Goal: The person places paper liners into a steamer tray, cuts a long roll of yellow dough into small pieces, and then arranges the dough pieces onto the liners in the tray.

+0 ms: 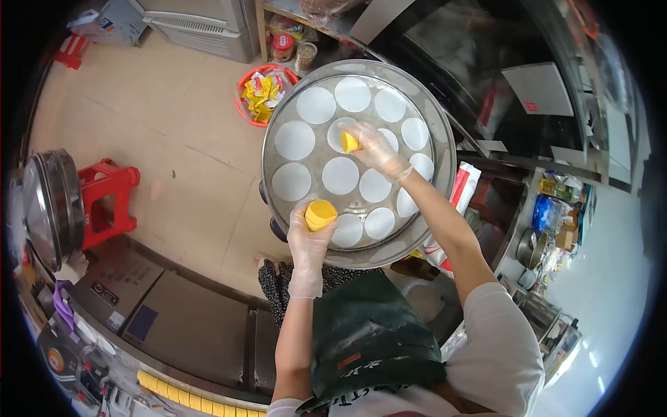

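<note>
A person in a dark apron [368, 333] is standing over a big round metal tray [266, 149] at the centre of the frame, working with both hands in thin, clear, crinkled gloves. The left hand [308, 247], at the tray's near rim, is gripping a stack of yellow cups [321, 214], the fingers wrapped around it. The right hand [379, 149], reaching over the middle of the tray, is pinching a single yellow cup [349, 142] between its fingertips and holding it on or just above one of the white rounds [316, 105]; whether it is touching cannot be told.

The rounds are flat, matt and evenly spaced across the dull, brushed steel. All the others are lying bare, so the job seems to be at its start: setting cups onto the rounds one at a time. The next placing would call for slipping one cup off the stack cleanly and centring it on a free round.

In the upper middle, a red basket [264, 94] is holding yellow packets. At the left edge, a shiny metal pot [52, 208] is sitting beside a red plastic stool [108, 201] on the pale floor [174, 139].
</note>
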Tool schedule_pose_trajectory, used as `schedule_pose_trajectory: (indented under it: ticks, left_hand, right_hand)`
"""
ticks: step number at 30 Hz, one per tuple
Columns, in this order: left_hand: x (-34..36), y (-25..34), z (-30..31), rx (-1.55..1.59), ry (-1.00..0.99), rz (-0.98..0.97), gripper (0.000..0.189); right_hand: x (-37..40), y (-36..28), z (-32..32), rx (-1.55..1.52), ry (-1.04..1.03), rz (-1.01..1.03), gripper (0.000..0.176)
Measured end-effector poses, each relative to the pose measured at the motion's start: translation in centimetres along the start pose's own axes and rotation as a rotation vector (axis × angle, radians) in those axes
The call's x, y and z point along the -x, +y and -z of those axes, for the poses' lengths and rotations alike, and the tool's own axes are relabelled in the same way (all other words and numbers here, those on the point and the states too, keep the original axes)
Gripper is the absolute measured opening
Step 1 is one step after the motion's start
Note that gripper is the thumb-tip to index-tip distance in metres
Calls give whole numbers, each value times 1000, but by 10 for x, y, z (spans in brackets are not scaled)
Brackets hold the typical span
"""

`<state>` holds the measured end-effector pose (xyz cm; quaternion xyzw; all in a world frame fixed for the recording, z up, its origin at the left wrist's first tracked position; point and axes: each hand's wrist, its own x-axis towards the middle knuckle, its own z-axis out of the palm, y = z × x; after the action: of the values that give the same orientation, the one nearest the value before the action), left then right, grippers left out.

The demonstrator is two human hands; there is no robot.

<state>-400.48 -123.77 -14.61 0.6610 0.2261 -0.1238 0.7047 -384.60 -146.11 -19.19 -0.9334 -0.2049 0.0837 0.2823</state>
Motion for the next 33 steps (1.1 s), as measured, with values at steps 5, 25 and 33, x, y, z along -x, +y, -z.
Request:
schedule_pose_trajectory:
  ticks: [5,25,33]
  left_hand:
    - [-29,-8,-23,-69,72,55,62]
    - [-145,-21,-199,-1054,-310,-819,55]
    - [-134,-19,-193,-862,-269,-672,76]
  right_hand:
    - [-15,33,-22,-10,-77,107,61]
    - [163,17,25,-558,630,-735,42]
    - [137,42,24,-231,432,-488,63]
